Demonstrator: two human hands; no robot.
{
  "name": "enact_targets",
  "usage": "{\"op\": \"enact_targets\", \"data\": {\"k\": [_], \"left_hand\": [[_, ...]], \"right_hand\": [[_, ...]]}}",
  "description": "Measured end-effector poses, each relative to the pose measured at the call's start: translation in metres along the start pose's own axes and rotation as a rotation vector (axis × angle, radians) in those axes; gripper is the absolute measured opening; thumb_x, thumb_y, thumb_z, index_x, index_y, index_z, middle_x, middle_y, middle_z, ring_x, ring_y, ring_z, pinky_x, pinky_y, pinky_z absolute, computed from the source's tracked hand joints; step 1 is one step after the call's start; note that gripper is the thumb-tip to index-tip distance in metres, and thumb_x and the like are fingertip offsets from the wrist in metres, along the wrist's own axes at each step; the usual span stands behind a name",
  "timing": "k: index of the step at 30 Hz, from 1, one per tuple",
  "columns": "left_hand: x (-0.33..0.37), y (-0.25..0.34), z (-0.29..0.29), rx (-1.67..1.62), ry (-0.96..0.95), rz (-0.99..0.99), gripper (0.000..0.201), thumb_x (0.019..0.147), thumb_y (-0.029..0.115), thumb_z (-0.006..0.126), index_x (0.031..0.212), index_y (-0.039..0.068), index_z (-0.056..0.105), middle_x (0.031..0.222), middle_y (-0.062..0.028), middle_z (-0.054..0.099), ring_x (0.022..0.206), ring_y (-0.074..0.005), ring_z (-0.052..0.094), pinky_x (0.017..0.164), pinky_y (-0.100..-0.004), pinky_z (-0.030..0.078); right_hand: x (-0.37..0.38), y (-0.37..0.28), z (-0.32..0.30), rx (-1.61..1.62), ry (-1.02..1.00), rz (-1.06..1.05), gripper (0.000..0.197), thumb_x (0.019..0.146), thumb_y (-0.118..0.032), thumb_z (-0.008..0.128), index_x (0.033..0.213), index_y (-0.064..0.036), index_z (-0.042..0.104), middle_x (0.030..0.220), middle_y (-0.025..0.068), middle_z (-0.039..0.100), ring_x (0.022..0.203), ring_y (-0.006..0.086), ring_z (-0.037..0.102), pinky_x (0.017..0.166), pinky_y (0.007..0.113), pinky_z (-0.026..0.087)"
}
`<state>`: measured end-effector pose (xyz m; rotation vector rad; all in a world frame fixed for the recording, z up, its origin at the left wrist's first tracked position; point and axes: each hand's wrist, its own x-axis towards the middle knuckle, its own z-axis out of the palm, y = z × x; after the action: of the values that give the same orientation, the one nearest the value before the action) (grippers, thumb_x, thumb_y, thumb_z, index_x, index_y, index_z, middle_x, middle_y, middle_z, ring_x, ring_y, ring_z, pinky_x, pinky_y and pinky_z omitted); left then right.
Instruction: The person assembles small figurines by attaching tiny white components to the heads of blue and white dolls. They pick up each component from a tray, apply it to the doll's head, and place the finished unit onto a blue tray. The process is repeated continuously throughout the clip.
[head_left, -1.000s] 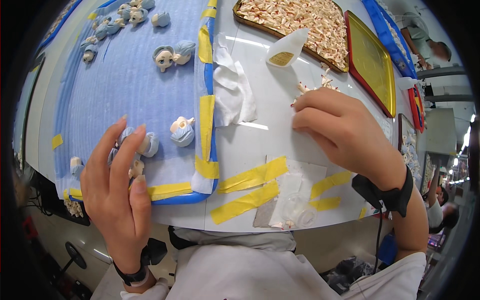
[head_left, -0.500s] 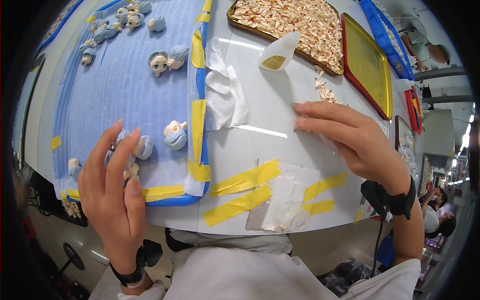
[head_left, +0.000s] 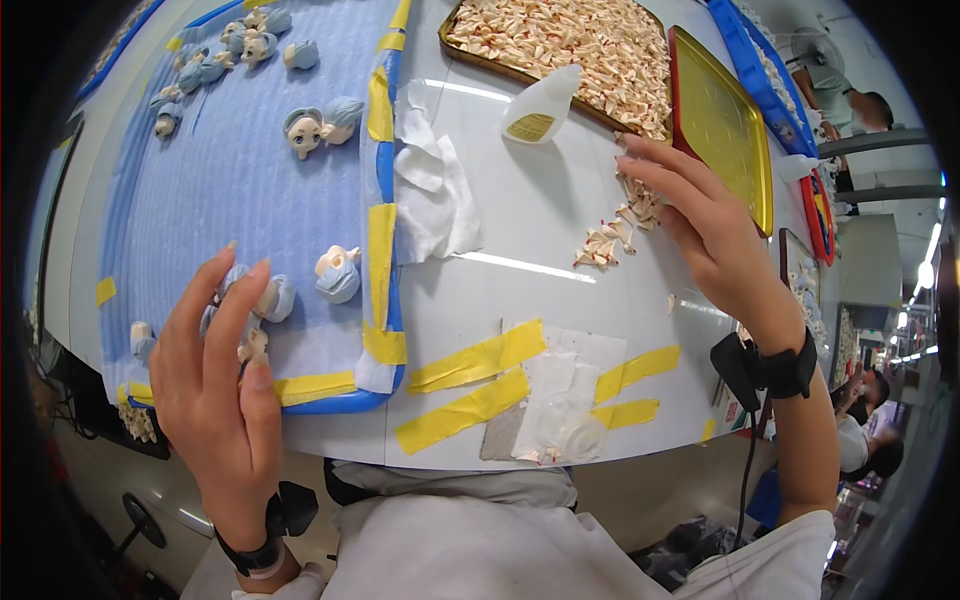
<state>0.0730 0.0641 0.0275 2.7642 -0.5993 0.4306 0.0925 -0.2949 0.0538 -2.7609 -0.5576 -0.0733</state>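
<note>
Over the near left part of a blue-lined tray point(head_left: 280, 200), my left hand point(head_left: 220, 390) hovers or rests with fingers apart, just above several small doll heads with blue hair point(head_left: 274, 298), partly hidden by it. Another doll head point(head_left: 338, 275) lies to its right, its open underside up. My right hand point(head_left: 720, 225) has its fingers stretched out over a loose pile of small cream pieces with red tips point(head_left: 603, 243) on the white table. Its fingertips reach near the brown tray point(head_left: 490, 67) heaped with the same pieces; whether they touch any is hidden.
A white squeeze bottle point(head_left: 542, 105) stands beside a crumpled white cloth point(head_left: 435, 190). Yellow tape point(head_left: 465, 410) holds down sheets at the front edge, with a small clear dish point(head_left: 580, 437) on them. A gold tray point(head_left: 722, 130) lies right; people are visible far right.
My right hand has moved away from me toward the heaped tray, uncovering a pile of cream pieces on the table. The left hand stays nearly in place over the doll heads.
</note>
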Motion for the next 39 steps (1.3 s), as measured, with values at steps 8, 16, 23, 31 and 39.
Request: {"op": "enact_targets", "data": {"k": [8,16,23,31,39], "left_hand": [[0.0,-0.001,-0.001,0.004,-0.011,-0.003,0.044,0.075,0.013,0.041,0.115,0.009,0.06,0.122,-0.0112,0.055,0.103,-0.0247,0.054,0.085,-0.0351,0.039],[-0.001,-0.001,-0.001,0.008,-0.001,0.013,0.044,0.076,0.013,0.041,0.115,0.008,0.06,0.121,-0.0115,0.055,0.104,-0.0252,0.054,0.086,-0.0357,0.039],[0.0,-0.001,0.0,0.019,-0.016,0.01,0.043,0.077,0.014,0.04,0.115,0.009,0.06,0.122,-0.0114,0.055,0.105,-0.0251,0.054,0.086,-0.0354,0.039],[-0.001,0.0,-0.001,0.03,-0.015,0.014,0.042,0.079,0.014,0.04,0.116,0.009,0.059,0.123,-0.012,0.055,0.107,-0.0251,0.053,0.088,-0.0348,0.038],[0.0,0.006,-0.002,0.013,-0.023,-0.007,0.042,0.082,0.014,0.037,0.118,0.008,0.058,0.124,-0.0123,0.053,0.108,-0.0263,0.052,0.089,-0.0369,0.037]], "right_hand": [[0.002,-0.002,-0.004,0.123,-0.062,0.026,0.034,0.079,0.008,0.049,0.11,-0.0032,0.056,0.119,0.0109,0.054,0.105,0.0286,0.053,0.089,0.031,0.042],[-0.005,-0.001,-0.014,0.157,-0.067,0.005,0.038,0.082,0.001,0.048,0.119,-0.0049,0.054,0.128,0.0135,0.048,0.117,0.0291,0.047,0.097,0.033,0.037],[-0.031,-0.02,-0.012,0.286,-0.27,0.094,0.044,0.086,-0.007,0.044,0.129,-0.0061,0.045,0.139,0.0148,0.038,0.128,0.03,0.036,0.105,0.036,0.028],[-0.053,-0.014,-0.012,0.105,-0.108,0.315,0.048,0.082,0.002,0.046,0.13,-0.0038,0.043,0.139,0.0164,0.037,0.129,0.0304,0.036,0.106,0.034,0.027],[-0.028,-0.048,-0.008,0.231,-0.17,0.117,0.059,0.076,0.008,0.044,0.133,-0.0069,0.041,0.144,0.012,0.032,0.134,0.0285,0.028,0.109,0.035,0.023]]}}
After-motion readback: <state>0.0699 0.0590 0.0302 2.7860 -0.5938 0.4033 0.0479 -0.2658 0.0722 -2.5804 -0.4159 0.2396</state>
